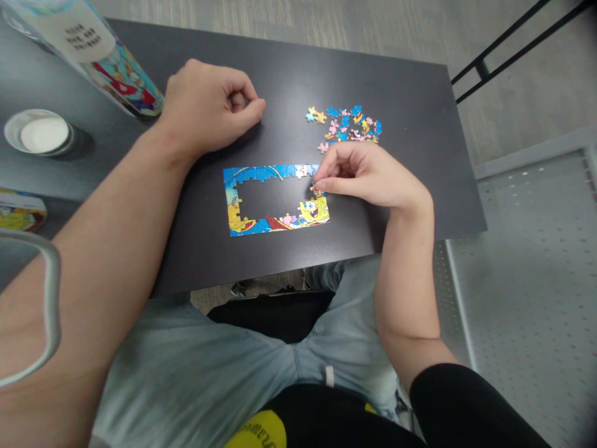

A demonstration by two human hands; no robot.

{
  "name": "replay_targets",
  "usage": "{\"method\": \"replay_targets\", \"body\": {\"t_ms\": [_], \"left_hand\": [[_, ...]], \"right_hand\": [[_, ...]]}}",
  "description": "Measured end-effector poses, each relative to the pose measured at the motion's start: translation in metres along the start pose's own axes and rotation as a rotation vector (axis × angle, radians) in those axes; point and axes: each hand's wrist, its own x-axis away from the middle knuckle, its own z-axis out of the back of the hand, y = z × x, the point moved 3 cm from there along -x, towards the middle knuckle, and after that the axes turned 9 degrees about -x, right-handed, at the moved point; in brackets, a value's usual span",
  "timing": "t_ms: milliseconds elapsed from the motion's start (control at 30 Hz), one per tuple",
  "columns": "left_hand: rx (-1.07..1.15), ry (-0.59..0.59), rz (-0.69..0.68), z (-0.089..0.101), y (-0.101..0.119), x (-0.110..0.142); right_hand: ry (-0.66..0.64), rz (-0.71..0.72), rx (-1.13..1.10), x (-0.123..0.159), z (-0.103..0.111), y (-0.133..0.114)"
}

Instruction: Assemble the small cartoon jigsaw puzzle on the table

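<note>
A jigsaw puzzle frame (pixel 249 227) lies on the dark table, its border pieces joined around a bare middle. Yellow, blue and pink cartoon parts show on it. At the frame's right side, my right hand (pixel 364 171) pinches a small puzzle piece (pixel 313 188) between thumb and forefinger; the fingers partly hide it. Loose puzzle pieces (pixel 345 124) lie in a scattered heap just beyond that hand. My left hand (pixel 212 106) rests on the table behind the frame's left part, fingers curled and thumb against the forefinger, with nothing visible in it.
A tall tube with cartoon print (pixel 114 74) stands at the left, beyond my left forearm. Near it are a cup with white contents (pixel 41 134) and another printed item (pixel 21 210). A grey cable (pixel 53 298) loops at the lower left. The dark table (pixel 420 186) ends near my lap.
</note>
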Motion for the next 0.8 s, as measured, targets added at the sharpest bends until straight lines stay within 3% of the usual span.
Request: {"method": "replay_targets", "body": {"t_ms": [800], "left_hand": [[0.011, -0.041, 0.025, 0.0028, 0.0023, -0.0014]], "right_hand": [[-0.027, -0.060, 0.174, -0.0005, -0.0031, -0.0030]]}}
